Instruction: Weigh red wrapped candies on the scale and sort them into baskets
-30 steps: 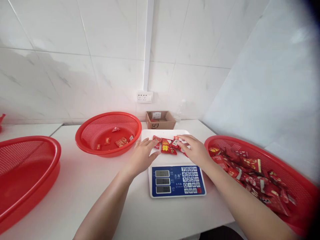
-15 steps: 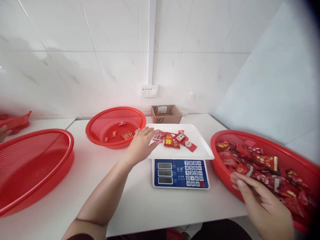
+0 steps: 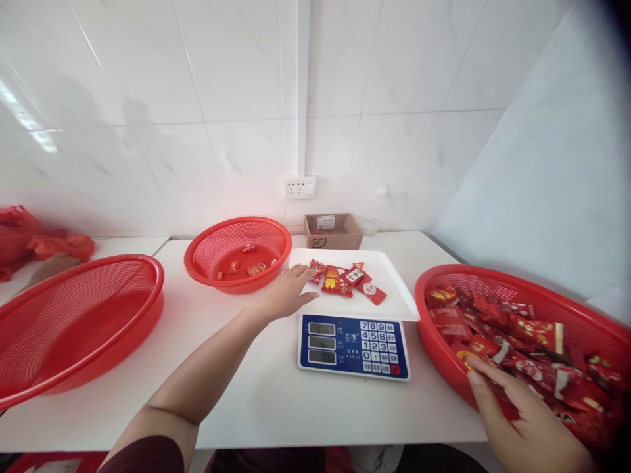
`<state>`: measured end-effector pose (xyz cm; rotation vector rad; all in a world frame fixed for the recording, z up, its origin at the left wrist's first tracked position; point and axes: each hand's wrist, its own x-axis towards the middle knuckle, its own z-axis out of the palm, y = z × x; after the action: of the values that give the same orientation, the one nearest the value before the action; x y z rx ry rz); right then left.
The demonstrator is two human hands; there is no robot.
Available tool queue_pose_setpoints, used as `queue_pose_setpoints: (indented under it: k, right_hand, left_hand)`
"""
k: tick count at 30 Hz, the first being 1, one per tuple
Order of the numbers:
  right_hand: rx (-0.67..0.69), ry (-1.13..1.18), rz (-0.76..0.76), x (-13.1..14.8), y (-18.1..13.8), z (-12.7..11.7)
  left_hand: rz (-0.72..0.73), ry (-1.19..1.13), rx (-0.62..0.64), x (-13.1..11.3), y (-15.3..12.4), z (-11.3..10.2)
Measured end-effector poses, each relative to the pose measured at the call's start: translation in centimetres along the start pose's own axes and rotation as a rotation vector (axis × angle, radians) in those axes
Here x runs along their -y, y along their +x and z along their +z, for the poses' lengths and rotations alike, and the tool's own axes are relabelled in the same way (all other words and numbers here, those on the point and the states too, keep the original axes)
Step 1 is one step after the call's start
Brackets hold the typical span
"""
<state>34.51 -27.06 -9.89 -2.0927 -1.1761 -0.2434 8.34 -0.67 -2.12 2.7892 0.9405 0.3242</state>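
Head view: left hand (image 3: 288, 292) palm-down over the left edge of the white scale tray (image 3: 397, 279), grip spread, fingers reaching right. Red packets (image 3: 338, 281) loose around tray middle, right of the left fingertips, nearest one just beside or touching (can't tell), none inside the grip. Blue keypad panel (image 3: 353, 345) along the tray's near edge; display digits too faint to read.

Right hand (image 3: 530, 410) at the near-left rim of the right basket (image 3: 422, 295), thumb and forefinger close together, yellow item (image 3: 463, 355) at the tips; can't tell if pinched or just behind. Pile of red packets (image 3: 527, 332) in the same basket, beyond and right of the right grip.

On the bench (image 3: 276, 394): middle basket (image 3: 236, 230) toward far edge, left of tray, few small packets (image 3: 256, 268) inside; cardboard box (image 3: 340, 241) at far edge, clear bottle (image 3: 374, 213) beside. Left basket (image 3: 138, 332) at left end. Behind, another person's hand (image 3: 56, 264) at red bags (image 3: 64, 246).
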Motion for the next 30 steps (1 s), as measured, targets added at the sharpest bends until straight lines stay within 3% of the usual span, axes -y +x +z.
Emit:
queue_pose_setpoints:
  k: [7,12,17,23,27,30]
  right_hand:
    - [-0.040,-0.039,-0.020,0.2,-0.2,0.1]
    - [-0.013,-0.095,-0.063,0.4,0.1,0.1]
    - [-0.075,-0.156,-0.124,0.7,0.3,0.5]
    - [-0.143,-0.208,-0.270,-0.2,0.1,0.9]
    - [-0.159,-0.230,-0.351,-0.7,0.1,1.1]
    - [-0.174,-0.182,-0.380,-1.5,0.2,1.6]
  left_hand:
    - [-0.030,0.039,0.082,-1.8,2.3,0.1]
    - [-0.068,0.083,0.024,-3.8,2.6,0.4]
    - [0.129,0.064,0.028,-5.7,5.7,1.6]
    - [0.281,0.047,0.236,-6.6,9.5,3.2]
    - [0.322,0.044,0.241,-6.0,9.6,4.0]
    - [0.345,0.020,0.217,-4.8,8.6,3.4]
